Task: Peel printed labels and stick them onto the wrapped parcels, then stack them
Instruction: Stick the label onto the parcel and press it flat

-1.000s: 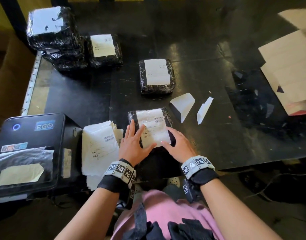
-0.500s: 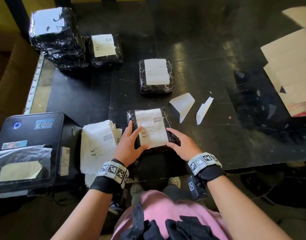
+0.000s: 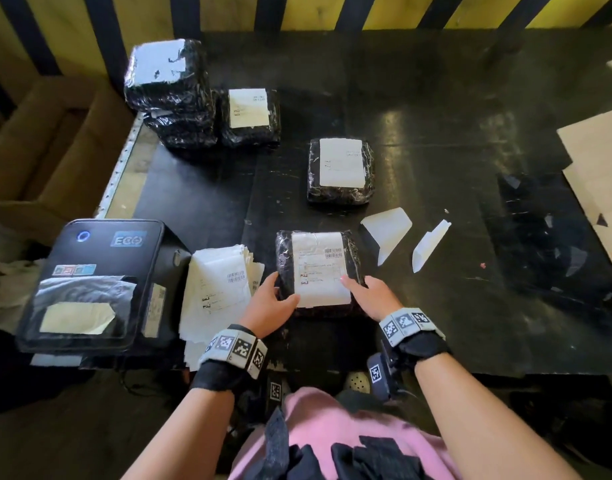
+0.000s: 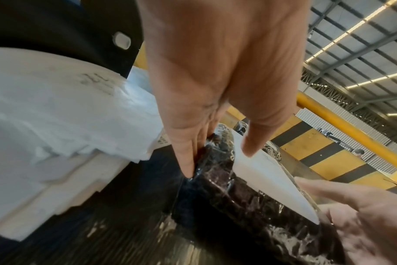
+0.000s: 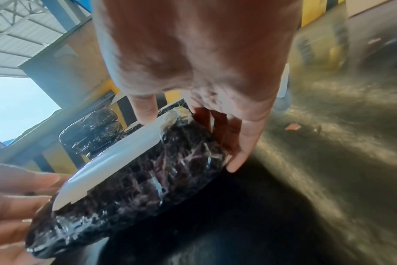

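Note:
A black wrapped parcel [image 3: 318,271] with a white printed label [image 3: 320,268] lies near the table's front edge. My left hand [image 3: 273,299] grips its near left side, thumb on top and fingers down the side. My right hand [image 3: 370,296] grips the near right side the same way, thumb on the label. The left wrist view shows my left hand [image 4: 218,161] clasping the parcel [image 4: 238,206]. In the right wrist view my right hand [image 5: 190,143] has its fingers along the parcel's [image 5: 136,188] far side. A stack of loose labels [image 3: 221,285] lies left of the parcel.
A labelled parcel [image 3: 339,171] sits mid-table. A stack of parcels [image 3: 169,95] and one more parcel [image 3: 249,116] stand at the back left. A black label printer [image 3: 93,282] is at the front left. Two backing scraps [image 3: 387,230] [image 3: 429,244] and cardboard sheets [image 3: 599,174] lie to the right.
Both hands have slid off the top of the label, where they lay flat, down to the parcel's near sides and now grip it.

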`<state>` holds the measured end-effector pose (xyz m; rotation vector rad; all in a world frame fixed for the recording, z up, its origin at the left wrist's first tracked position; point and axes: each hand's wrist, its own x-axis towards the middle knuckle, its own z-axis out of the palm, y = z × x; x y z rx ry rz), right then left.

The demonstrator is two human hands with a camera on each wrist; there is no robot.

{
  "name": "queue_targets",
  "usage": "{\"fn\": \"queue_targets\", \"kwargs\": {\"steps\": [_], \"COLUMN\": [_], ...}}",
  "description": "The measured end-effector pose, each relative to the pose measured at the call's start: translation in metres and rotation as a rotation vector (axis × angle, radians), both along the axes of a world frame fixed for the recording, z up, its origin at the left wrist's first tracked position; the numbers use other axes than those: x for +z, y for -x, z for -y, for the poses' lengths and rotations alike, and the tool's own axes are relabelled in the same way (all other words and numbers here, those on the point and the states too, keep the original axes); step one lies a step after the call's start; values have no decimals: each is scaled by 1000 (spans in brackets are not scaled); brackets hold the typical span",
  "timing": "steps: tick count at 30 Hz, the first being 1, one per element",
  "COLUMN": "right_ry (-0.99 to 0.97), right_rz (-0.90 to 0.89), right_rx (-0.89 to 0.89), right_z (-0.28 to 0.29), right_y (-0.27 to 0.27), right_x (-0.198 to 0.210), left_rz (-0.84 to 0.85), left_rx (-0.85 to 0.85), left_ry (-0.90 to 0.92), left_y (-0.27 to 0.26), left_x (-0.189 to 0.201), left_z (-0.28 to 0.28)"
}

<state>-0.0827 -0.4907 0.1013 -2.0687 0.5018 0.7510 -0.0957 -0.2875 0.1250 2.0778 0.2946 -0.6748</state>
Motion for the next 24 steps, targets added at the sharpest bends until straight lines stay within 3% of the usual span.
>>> {"fn": "queue_targets", "kwargs": {"steps": [13, 19, 24], "right_ry": [-464, -422, -463], "right_rz": [110, 249, 333], "right_rx": [-274, -298, -385], "right_z": [-14, -23, -25], "right_y": [5, 0, -13], "right_x": [0, 5, 20], "left_rz": [167, 216, 308], "left_rx": [49, 45, 122], "left_ry": [26, 84, 297], "left_y": [-7, -8, -5], "left_x": [1, 4, 11], "left_z": [-23, -37, -59]}}
